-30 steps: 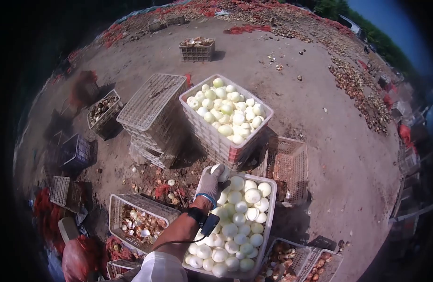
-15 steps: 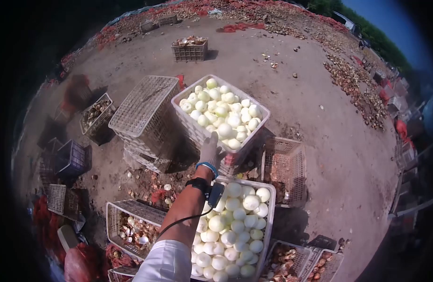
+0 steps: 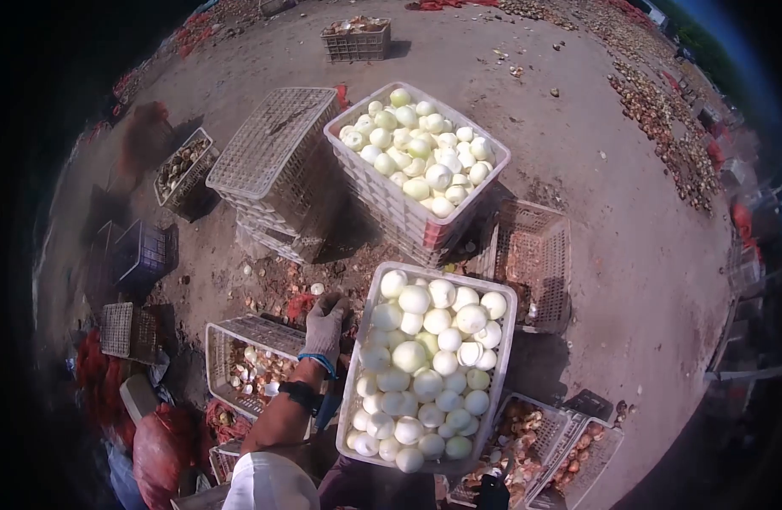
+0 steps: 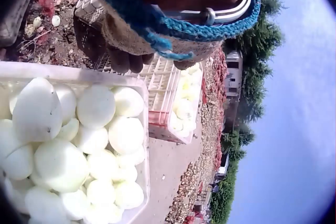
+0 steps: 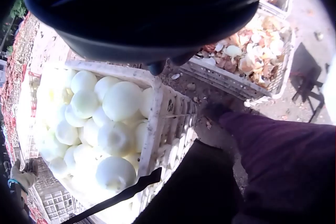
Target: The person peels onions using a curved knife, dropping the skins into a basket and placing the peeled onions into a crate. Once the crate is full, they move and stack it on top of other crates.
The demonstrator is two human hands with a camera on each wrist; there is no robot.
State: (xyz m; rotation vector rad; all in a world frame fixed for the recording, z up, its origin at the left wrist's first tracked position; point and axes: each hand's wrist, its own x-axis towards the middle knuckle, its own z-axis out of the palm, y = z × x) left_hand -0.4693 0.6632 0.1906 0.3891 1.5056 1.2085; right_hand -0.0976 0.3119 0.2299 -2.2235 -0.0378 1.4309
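Note:
My left hand [image 3: 325, 327], in a pale work glove with bare fingertips, hangs beside the left rim of the near crate [image 3: 359, 374]. Its fingers [image 4: 121, 60] droop loosely with nothing in them. Peeled white onions [image 3: 427, 385] fill this crate to the rim. Beyond it, a second crate [image 3: 501, 161] heaped with peeled onions [image 3: 418, 149] tops a stack. On my right, a dark shape [image 3: 493, 491] shows low in the head view, beside the near crate. A black rounded form [image 5: 152, 19] covers the top of the right wrist view; I cannot tell what the right hand holds.
Left of the onion stack stand stacked upturned crates [image 3: 268, 157]. A crate of onion peelings [image 3: 255, 321] lies left of my arm, and more peelings crates [image 3: 569, 421] sit at lower right. An open crate [image 3: 531, 263] stands at right. Red mesh sacks [image 3: 164, 450] lie lower left.
My left hand carried a peeled onion from the near crate to the far crate and let it go there. It has come back empty to the near crate's left side. The head view has tilted down.

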